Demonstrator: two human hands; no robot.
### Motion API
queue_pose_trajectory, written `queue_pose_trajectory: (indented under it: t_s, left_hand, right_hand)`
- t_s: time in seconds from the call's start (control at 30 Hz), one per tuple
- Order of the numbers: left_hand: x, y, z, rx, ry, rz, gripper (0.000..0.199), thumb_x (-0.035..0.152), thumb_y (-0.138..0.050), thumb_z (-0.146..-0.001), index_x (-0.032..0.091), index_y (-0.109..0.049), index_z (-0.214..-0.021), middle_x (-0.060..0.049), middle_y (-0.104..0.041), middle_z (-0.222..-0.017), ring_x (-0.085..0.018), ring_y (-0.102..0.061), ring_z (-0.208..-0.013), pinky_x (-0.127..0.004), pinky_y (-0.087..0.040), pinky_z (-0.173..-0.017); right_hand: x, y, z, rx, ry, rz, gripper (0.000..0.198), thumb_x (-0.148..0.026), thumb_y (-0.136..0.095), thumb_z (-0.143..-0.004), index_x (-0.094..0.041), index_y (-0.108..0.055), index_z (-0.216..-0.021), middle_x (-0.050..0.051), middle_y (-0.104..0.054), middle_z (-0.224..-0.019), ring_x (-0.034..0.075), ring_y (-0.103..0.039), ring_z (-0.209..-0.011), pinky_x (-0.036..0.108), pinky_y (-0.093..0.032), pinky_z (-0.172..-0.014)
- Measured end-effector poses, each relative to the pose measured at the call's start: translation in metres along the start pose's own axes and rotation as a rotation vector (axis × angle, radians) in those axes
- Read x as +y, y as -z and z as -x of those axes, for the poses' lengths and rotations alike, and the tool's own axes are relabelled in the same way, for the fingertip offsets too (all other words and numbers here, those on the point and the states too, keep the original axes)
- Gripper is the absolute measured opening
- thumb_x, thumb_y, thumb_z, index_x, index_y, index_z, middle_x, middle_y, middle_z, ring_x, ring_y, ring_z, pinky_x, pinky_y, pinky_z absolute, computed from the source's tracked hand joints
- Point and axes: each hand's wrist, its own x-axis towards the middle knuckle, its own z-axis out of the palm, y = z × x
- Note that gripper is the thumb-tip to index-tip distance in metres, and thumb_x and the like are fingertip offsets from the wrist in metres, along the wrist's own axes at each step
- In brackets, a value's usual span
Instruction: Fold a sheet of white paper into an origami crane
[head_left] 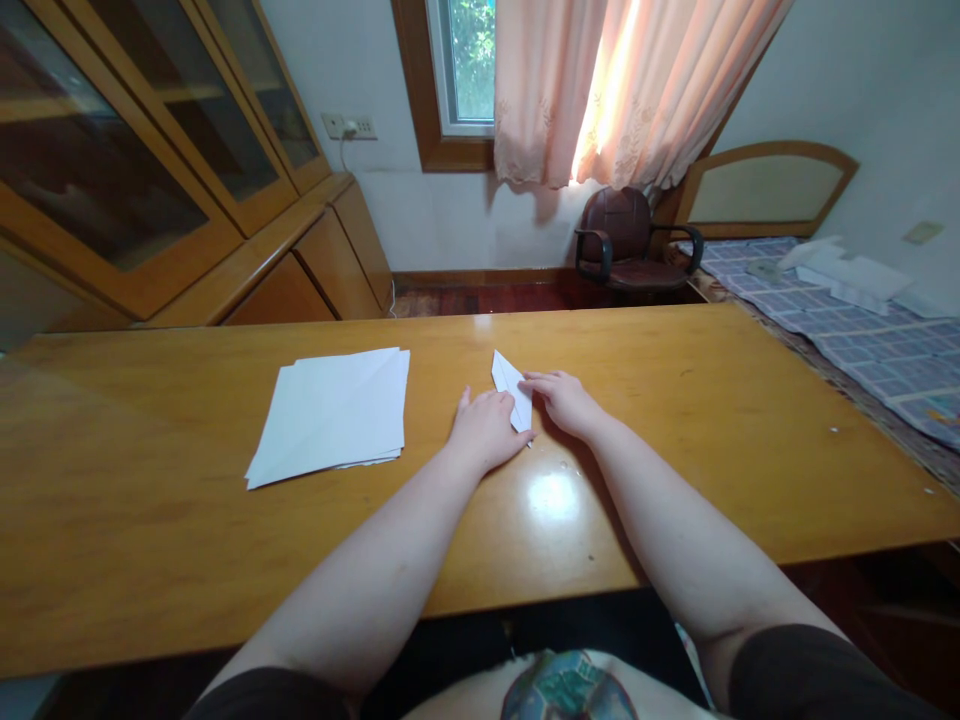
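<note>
A white sheet of paper folded into a narrow pointed shape [506,372] lies on the wooden table, its sharp tip pointing away from me. My left hand [484,430] grips its near part, with the thumb at the lower end and fingers bent over the left edge; one finger sticks out to the side. From the right, my right hand [566,402] rests with fingers stretched out, their tips touching the paper's right edge. Part of the folded paper is hidden under my left fingers. To the left of my hands lies a stack of white paper sheets [334,415], slightly misaligned.
The wooden table [150,430] spans the view. Beyond it stand a brown office chair [626,240], a curtained window [474,60] and, at right, a bed [847,300] with papers on it. A glass-door cabinet [187,110] is at left. Small white scraps dot the table's right side.
</note>
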Motion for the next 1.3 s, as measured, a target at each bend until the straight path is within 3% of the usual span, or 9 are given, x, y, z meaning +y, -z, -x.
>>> queue_pose_trajectory:
  t_s: [0.27, 0.4, 0.53, 0.7, 0.83, 1.0, 1.3]
  left_hand:
    - [-0.006, -0.006, 0.0, 0.006, -0.065, 0.04, 0.052, 0.04, -0.057, -0.076, 0.027, -0.047, -0.125, -0.008, -0.051, -0.132, -0.028, -0.042, -0.123, -0.063, -0.009, -0.109]
    - [-0.014, -0.003, -0.001, -0.053, -0.14, 0.031, 0.039, 0.036, -0.052, -0.08, 0.031, -0.055, -0.118, -0.004, -0.048, -0.137, -0.029, -0.037, -0.129, -0.065, -0.011, -0.107]
    - [-0.023, -0.001, -0.005, -0.026, -0.106, 0.042, 0.029, 0.043, -0.044, -0.087, 0.03, -0.061, -0.106, -0.003, -0.055, -0.129, -0.028, -0.041, -0.126, -0.063, -0.015, -0.106]
    - [-0.025, -0.005, -0.011, 0.06, -0.085, 0.015, 0.021, 0.037, -0.051, -0.086, 0.024, -0.064, -0.097, -0.005, -0.067, -0.104, -0.024, -0.056, -0.105, -0.053, -0.028, -0.103]
    - [-0.024, -0.009, -0.016, 0.071, -0.105, 0.051, 0.022, 0.034, -0.048, -0.089, 0.021, -0.066, -0.089, -0.006, -0.068, -0.092, -0.02, -0.06, -0.087, -0.035, -0.043, -0.087]
    - [-0.024, -0.013, -0.018, 0.147, -0.104, 0.072, 0.027, 0.037, -0.048, -0.088, 0.02, -0.069, -0.084, -0.007, -0.067, -0.092, -0.02, -0.057, -0.09, -0.031, -0.042, -0.083]
    - [-0.025, -0.015, -0.02, 0.076, 0.035, 0.226, 0.025, 0.032, -0.048, -0.087, 0.02, -0.069, -0.086, -0.006, -0.064, -0.087, -0.018, -0.057, -0.078, -0.027, -0.043, -0.071]
  right_hand:
    - [0.003, -0.004, -0.001, 0.04, -0.037, 0.03, 0.035, -0.013, -0.05, -0.085, -0.028, -0.066, -0.112, 0.003, -0.065, -0.115, 0.019, -0.053, -0.101, 0.033, -0.037, -0.091]
    - [0.005, -0.003, 0.001, 0.074, -0.031, 0.058, 0.031, -0.018, -0.053, -0.085, -0.031, -0.067, -0.109, 0.003, -0.058, -0.126, 0.022, -0.048, -0.111, 0.038, -0.035, -0.095]
    - [0.006, 0.0, 0.001, 0.056, 0.022, 0.059, 0.018, -0.03, -0.058, -0.085, -0.03, -0.071, -0.097, 0.002, -0.058, -0.128, 0.024, -0.046, -0.113, 0.04, -0.034, -0.094]
    - [0.001, 0.002, -0.001, 0.033, 0.143, 0.023, 0.021, -0.037, -0.057, -0.087, -0.022, -0.071, -0.089, 0.006, -0.069, -0.101, 0.02, -0.054, -0.099, 0.032, -0.036, -0.087]
    - [-0.005, 0.003, 0.001, 0.006, 0.151, 0.057, 0.027, -0.041, -0.055, -0.087, -0.019, -0.069, -0.082, 0.007, -0.068, -0.086, 0.017, -0.055, -0.082, 0.029, -0.035, -0.077]
    - [-0.007, 0.004, 0.001, -0.004, 0.085, 0.048, 0.029, -0.044, -0.057, -0.085, -0.019, -0.069, -0.08, 0.006, -0.066, -0.084, 0.016, -0.054, -0.079, 0.027, -0.035, -0.074]
    - [-0.003, 0.01, 0.002, -0.036, 0.008, 0.091, 0.023, -0.04, -0.057, -0.086, -0.02, -0.068, -0.084, 0.006, -0.064, -0.09, 0.017, -0.052, -0.084, 0.027, -0.034, -0.076]
